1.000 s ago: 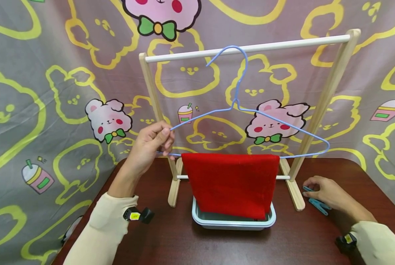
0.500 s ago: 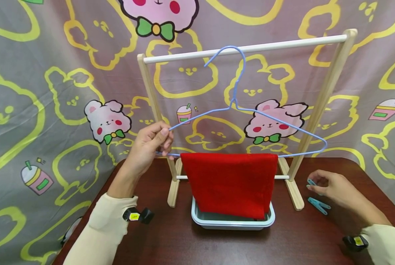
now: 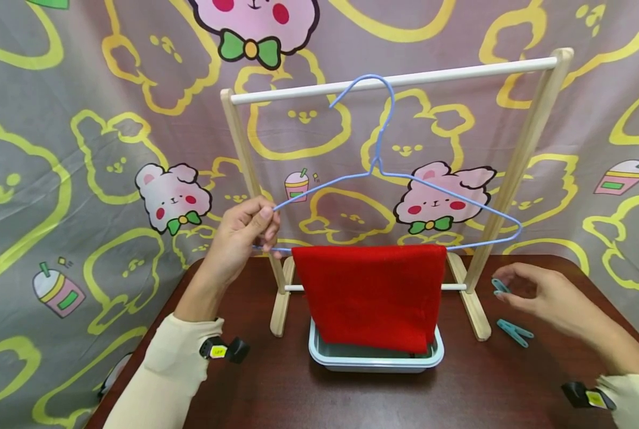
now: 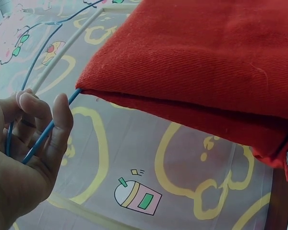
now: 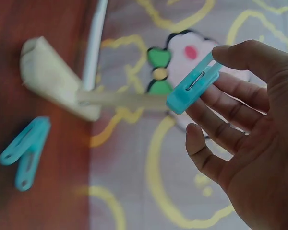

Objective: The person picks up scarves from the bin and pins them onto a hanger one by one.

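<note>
My left hand [image 3: 248, 226] grips the left end of a blue clothes hanger [image 3: 346, 177], its fingers curled around the wire. A folded red cloth [image 3: 373, 298] drapes over the hanger's lower bar; in the left wrist view the bar enters the cloth's fold [image 4: 192, 62]. Between thumb and fingers, my right hand [image 3: 549, 298] pinches a turquoise clothespin [image 5: 193, 85], raised above the table to the right of the rack. A second clothespin [image 3: 514, 332] lies on the table just below that hand, its two legs spread in a V.
A wooden drying rack [image 3: 523, 155] with a white top rod [image 3: 458, 72] stands behind the hanger, whose hook overlaps the rod in the head view. Under the cloth sits a pale blue basin [image 3: 375, 362] on the dark brown table [image 3: 276, 387]. A patterned curtain [image 3: 105, 250] hangs behind.
My right hand has lifted one clothespin up and away from the other, which stays on the table. The hanger's right end has shifted slightly left and up; my left hand keeps its grip.
</note>
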Tool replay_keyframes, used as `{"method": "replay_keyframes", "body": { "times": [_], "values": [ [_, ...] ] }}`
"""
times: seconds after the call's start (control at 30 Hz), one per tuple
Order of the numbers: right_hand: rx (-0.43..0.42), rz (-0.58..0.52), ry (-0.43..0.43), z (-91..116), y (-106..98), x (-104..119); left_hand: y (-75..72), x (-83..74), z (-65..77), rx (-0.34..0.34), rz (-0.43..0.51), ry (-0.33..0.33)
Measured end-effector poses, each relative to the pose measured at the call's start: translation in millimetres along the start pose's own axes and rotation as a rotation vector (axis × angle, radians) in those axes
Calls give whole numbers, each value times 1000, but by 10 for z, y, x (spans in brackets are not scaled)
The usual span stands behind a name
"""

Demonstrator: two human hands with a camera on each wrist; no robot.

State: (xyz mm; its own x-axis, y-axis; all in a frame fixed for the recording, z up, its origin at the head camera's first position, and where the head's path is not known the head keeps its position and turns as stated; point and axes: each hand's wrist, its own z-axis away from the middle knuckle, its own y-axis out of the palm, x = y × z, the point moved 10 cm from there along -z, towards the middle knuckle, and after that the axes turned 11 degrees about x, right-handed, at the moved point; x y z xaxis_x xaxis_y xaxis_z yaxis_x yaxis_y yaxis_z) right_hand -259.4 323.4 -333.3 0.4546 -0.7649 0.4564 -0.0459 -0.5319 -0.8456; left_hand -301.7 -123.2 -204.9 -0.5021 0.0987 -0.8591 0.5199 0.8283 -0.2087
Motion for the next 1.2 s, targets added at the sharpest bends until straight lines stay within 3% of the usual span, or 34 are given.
{"method": "replay_keyframes", "body": {
  "times": [0.2,0.43,0.57,0.93,1.1,1.2],
  "values": [
    [-55,86,-109,-30,-140,458,-3,-7,-5,-16,11,-8],
    [-99,17,-237,-36,-301,955,13,-8,-14,-18,20,1],
    [-77,-30,-286,-57,-359,1234,16,-6,-20,-19,22,1],
    [-115,-169,-373,-240,-468,1796,15,1,-38,-37,31,-4],
    [-110,-235,-324,-406,-402,1970,23,-14,-45,-39,24,14],
    [-100,-281,-337,-524,-347,2089,25,-16,-47,-42,24,15]
  ]
}}
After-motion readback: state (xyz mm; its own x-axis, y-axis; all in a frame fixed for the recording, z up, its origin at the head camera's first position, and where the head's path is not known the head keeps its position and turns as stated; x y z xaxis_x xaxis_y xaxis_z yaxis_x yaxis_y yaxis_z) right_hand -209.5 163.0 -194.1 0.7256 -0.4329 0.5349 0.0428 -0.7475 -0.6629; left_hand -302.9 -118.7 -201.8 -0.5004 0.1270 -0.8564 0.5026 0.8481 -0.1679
